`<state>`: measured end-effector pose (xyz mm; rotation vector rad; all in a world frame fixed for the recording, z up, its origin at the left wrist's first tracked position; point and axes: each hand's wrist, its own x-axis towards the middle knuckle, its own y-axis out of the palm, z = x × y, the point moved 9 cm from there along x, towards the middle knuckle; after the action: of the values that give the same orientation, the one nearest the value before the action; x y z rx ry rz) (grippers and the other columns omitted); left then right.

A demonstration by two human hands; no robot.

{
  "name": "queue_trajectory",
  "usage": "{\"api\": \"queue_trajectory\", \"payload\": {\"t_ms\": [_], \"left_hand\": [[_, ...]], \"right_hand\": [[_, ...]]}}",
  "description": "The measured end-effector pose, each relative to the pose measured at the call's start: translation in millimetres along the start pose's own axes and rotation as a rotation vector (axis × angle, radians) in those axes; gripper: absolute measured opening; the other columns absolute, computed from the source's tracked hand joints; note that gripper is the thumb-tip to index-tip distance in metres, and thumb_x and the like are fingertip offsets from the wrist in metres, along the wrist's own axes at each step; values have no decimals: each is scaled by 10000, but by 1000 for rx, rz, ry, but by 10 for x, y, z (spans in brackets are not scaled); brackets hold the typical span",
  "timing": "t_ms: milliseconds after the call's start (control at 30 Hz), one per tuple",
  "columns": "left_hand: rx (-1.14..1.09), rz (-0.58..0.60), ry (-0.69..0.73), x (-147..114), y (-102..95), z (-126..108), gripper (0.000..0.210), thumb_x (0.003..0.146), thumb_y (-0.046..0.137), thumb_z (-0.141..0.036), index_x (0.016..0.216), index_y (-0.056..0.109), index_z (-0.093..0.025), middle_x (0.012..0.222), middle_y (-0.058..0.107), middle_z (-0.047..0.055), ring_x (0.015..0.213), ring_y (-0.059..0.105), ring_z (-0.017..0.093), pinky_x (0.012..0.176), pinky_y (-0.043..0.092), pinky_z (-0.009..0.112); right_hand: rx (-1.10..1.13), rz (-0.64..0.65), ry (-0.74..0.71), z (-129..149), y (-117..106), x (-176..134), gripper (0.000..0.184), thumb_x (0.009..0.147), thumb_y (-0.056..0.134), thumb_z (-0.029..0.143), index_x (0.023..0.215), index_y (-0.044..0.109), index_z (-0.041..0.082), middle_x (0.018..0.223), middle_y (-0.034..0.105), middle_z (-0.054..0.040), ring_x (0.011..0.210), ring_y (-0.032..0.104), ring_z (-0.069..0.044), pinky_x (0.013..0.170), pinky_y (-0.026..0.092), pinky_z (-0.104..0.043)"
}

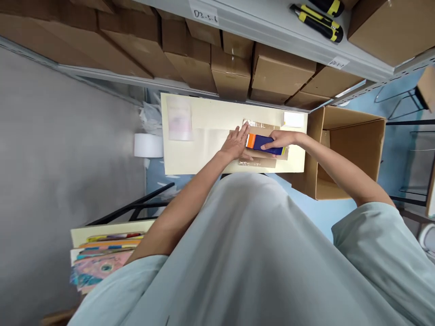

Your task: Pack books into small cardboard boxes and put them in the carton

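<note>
Right hand [282, 137] clamps blue block [259, 141] over cardboard [261, 161]. Left hand [235, 143], at block's nine o'clock, lies spread, apparently steadying the cardboard.

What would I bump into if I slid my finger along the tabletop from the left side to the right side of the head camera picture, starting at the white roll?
White roll → pinkish sheet → left hand → blue-and-orange object → open cardboard box.
</note>
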<state>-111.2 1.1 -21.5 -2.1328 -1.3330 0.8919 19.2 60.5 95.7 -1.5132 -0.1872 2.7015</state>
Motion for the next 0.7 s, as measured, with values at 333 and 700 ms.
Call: {"api": "queue_trajectory", "payload": {"t_ms": [333,700], "left_hand": [[101,32,-111,-45,-37,101,1620,687,953,-647,1750,-196,-230,1856,-85,201,1585,378,525,1252,416,583],[290,157,-241,-35,-100,-9,1633,693,917,-742,1756,-156,-124,1835,-88,277,1495,460,531,1197,452,596]], "right_hand": [[52,60,-108,-195,-101,71,480,850,865,638,873,678,196,747,760,-38,770,752,-219,828,631,-352],[69,155,-29,-1402,-494,-916,646,768,819,826,879,724,197,797,805,-91,767,775,-253,772,632,-363]]}}
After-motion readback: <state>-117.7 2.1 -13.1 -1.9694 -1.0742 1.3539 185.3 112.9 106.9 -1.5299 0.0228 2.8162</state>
